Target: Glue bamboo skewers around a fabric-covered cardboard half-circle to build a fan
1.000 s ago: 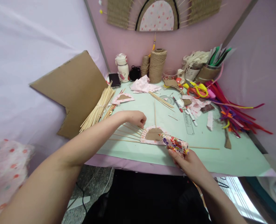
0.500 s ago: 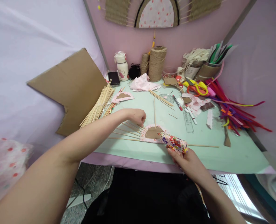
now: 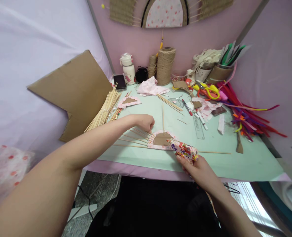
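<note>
a pink wall (image 3: pixel 205 33) closes the back, a woven hanging (image 3: pixel 165 13) pinned at its top; pale lilac cloth (image 3: pixel 24 42) drapes the left side and the right; the counter (image 3: pixel 254 161) wears a mint green sheet with a lilac edge; speckled grey floor (image 3: pixel 98 191) lies below; soft, even light.
</note>
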Motion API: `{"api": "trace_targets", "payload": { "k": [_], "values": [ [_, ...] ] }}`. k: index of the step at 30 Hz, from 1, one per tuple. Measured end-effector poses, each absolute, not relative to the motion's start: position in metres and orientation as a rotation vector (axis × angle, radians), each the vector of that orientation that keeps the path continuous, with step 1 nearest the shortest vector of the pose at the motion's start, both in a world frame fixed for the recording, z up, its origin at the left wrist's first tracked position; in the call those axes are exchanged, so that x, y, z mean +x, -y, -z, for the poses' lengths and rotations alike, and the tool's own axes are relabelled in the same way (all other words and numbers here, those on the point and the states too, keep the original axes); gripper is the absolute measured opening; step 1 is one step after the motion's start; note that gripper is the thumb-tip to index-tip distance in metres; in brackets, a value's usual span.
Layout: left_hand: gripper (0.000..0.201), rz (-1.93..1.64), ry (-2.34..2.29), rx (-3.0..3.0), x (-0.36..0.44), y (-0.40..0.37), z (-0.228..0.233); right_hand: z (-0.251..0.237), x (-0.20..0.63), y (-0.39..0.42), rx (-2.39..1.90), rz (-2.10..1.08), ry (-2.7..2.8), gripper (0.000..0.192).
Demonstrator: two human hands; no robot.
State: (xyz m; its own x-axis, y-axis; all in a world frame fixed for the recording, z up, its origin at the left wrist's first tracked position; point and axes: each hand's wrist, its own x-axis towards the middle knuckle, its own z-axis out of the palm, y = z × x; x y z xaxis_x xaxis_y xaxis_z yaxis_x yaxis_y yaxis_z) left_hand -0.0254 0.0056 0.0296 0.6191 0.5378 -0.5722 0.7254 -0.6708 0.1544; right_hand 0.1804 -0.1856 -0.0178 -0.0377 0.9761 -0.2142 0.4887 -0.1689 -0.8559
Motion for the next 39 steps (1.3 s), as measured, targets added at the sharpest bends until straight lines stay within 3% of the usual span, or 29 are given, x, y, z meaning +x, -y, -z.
{"api": "trace_targets", "payload": {
  "k": [23, 39],
  "values": [
    [0.025, 0.789, -0.997, 2.532, -0.0196, -0.0034, -0.0322, 0.0139, 0.1835, 0.1888, -1.656, -1.113, 1.553, 0.04],
    [0.025, 0.697, -1.016, 2.409, -0.0281, -0.0126, -0.028, 0.0172, 0.1827, 0.1883, -1.685, -1.158, 1.527, 0.046]
  ]
}}
